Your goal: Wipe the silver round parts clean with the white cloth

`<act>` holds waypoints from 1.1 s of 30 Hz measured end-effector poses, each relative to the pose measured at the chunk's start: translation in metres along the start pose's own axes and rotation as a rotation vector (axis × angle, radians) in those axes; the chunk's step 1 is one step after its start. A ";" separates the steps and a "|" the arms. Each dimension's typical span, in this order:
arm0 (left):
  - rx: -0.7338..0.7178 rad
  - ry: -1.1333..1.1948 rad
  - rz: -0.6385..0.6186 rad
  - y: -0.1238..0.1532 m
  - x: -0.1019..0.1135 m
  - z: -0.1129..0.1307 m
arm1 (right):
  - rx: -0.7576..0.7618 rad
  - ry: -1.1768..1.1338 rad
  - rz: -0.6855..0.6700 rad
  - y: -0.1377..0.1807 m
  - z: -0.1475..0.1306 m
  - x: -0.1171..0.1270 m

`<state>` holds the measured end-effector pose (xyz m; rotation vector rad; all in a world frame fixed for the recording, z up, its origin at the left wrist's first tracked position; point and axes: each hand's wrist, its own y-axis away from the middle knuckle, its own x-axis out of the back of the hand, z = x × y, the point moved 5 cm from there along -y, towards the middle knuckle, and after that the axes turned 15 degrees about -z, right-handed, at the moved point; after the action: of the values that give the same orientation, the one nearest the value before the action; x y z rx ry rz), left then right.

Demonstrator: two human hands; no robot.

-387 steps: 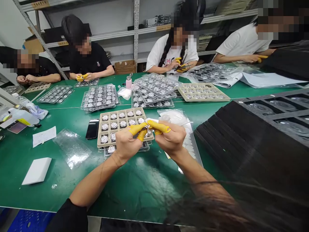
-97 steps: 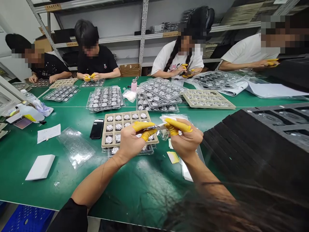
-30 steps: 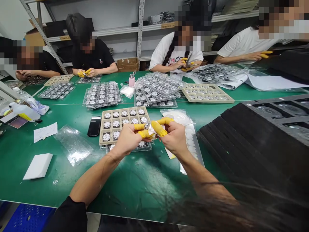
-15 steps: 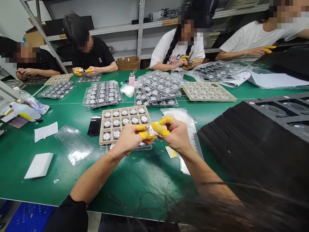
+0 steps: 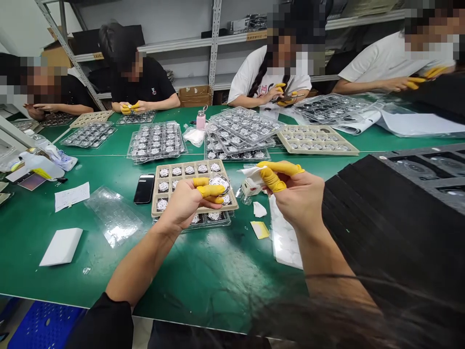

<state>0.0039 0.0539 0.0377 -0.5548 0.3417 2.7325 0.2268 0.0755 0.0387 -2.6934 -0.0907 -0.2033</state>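
Note:
My left hand (image 5: 186,199), with yellow finger cots on its fingers, pinches a round silver-and-white watch part (image 5: 221,182) just above a beige tray (image 5: 232,205). That tray holds rows of similar round parts in square pockets, and my hand hides some of them. To the right, my right hand (image 5: 300,194) also wears yellow finger cots and grips a crumpled white wipe (image 5: 251,170). Beneath the wipe stands a small whitish box (image 5: 250,188), partly covered. A scrap of white paper (image 5: 259,209) and a yellow-and-white piece (image 5: 259,230) lie nearby on the green table (image 5: 203,276).
A phone (image 5: 144,189) lies left of the tray, near a clear plastic sheet (image 5: 116,215) and a white block (image 5: 61,247). Stacked clear trays (image 5: 156,141) and a pink bottle (image 5: 201,119) stand farther back. Black foam sheets (image 5: 381,213) rise at right. Several co-workers sit opposite.
My hands have parted: the right has drawn the white wipe away to the right and up. The round watch part now shows in my left hand, and the small box has come into view.

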 end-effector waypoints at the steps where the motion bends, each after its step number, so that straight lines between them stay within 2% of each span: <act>1: 0.007 -0.003 -0.003 0.000 -0.001 -0.001 | 0.013 0.008 -0.020 0.000 -0.001 0.000; 5: 0.006 -0.043 -0.020 -0.001 -0.003 -0.003 | 0.041 0.007 -0.089 0.003 -0.002 -0.009; 11: -0.035 -0.148 -0.097 -0.004 -0.006 -0.007 | -0.073 -0.080 -0.244 0.007 -0.006 -0.039; 14: -0.046 -0.185 -0.115 -0.004 -0.009 -0.009 | -0.120 -0.103 -0.291 0.009 -0.006 -0.047; 18: -0.023 -0.224 -0.132 -0.007 -0.010 -0.016 | -0.187 -0.177 -0.285 0.013 0.006 -0.052; 23: -0.033 -0.278 -0.190 -0.010 -0.010 -0.022 | -0.291 -0.190 -0.120 0.017 0.017 -0.055; 25: -0.039 -0.275 -0.169 -0.011 -0.009 -0.021 | -0.282 -0.224 -0.167 0.014 0.016 -0.055; 29: -0.047 -0.224 -0.114 -0.010 -0.008 -0.016 | -0.239 -0.279 -0.359 0.006 0.012 -0.052; 31: -0.050 -0.237 -0.137 -0.010 -0.011 -0.016 | -0.246 -0.278 -0.362 0.007 0.014 -0.052; 33: -0.044 -0.266 -0.182 -0.009 -0.013 -0.018 | -0.262 -0.260 -0.309 0.010 0.017 -0.054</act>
<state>0.0248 0.0535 0.0256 -0.2157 0.1561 2.5986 0.1761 0.0717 0.0109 -2.9407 -0.6000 0.0491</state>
